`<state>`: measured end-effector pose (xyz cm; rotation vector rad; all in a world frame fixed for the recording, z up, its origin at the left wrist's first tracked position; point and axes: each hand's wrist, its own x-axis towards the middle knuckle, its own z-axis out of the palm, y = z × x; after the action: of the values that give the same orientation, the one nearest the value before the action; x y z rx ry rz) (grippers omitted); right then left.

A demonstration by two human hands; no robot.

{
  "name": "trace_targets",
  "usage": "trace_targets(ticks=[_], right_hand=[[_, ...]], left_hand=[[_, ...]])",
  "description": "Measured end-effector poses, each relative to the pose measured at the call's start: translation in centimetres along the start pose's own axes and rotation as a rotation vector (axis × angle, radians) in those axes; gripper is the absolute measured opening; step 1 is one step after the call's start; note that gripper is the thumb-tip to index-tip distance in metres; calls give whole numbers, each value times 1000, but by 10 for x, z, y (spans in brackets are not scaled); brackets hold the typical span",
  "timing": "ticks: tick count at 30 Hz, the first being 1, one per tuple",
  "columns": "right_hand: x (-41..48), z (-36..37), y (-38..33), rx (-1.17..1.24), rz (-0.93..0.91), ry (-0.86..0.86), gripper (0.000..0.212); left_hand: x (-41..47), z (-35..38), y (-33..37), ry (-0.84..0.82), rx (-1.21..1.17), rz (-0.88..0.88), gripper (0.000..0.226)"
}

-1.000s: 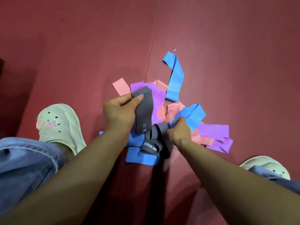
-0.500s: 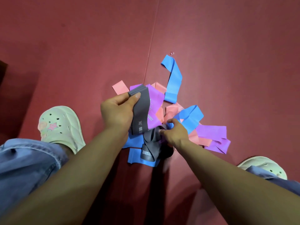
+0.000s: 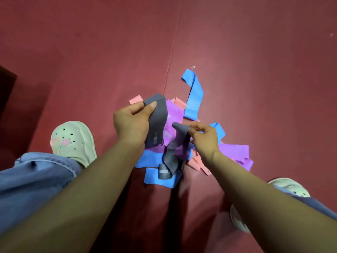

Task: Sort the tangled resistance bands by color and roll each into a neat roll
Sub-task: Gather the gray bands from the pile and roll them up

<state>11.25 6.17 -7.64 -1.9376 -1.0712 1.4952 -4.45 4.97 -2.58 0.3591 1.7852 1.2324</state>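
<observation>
A tangled heap of resistance bands lies on the red floor mat (image 3: 255, 88): blue bands (image 3: 194, 95), purple bands (image 3: 234, 151) and pink bands (image 3: 135, 99). My left hand (image 3: 131, 123) grips a folded stack of grey bands (image 3: 157, 121), thumb pressed on top. My right hand (image 3: 205, 136) pinches the upper end of another grey band (image 3: 173, 157), which hangs twisted down to the heap, its printed end over a blue band (image 3: 155, 177).
My feet in pale green clogs stand on either side of the heap, one on the left (image 3: 73, 143), one on the right (image 3: 290, 187). A seam (image 3: 170, 57) runs up the mat. A dark object (image 3: 7, 92) sits at the left edge.
My right hand has risen from the heap, lifting the loose grey band's end with it. My left hand has kept hold of the folded grey stack.
</observation>
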Motion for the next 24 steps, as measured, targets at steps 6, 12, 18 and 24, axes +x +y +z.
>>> trace_targets(ticks=[6,12,18,24], right_hand=[[-71,-45,-93,154,-217,-121,22],[-122,-71,-143,284,-375,-137,20],[-126,-78,-161,277,-350,-146,21],[-109,-89,-179,279,-250,-204,19]], left_hand=[[-44,-2,57,0,-78,130,17],[-87,-11,105,-133,-107,274,14],[-102,-12,100,-308,-113,278,19],[-88,9,108,-314,-145,255,17]])
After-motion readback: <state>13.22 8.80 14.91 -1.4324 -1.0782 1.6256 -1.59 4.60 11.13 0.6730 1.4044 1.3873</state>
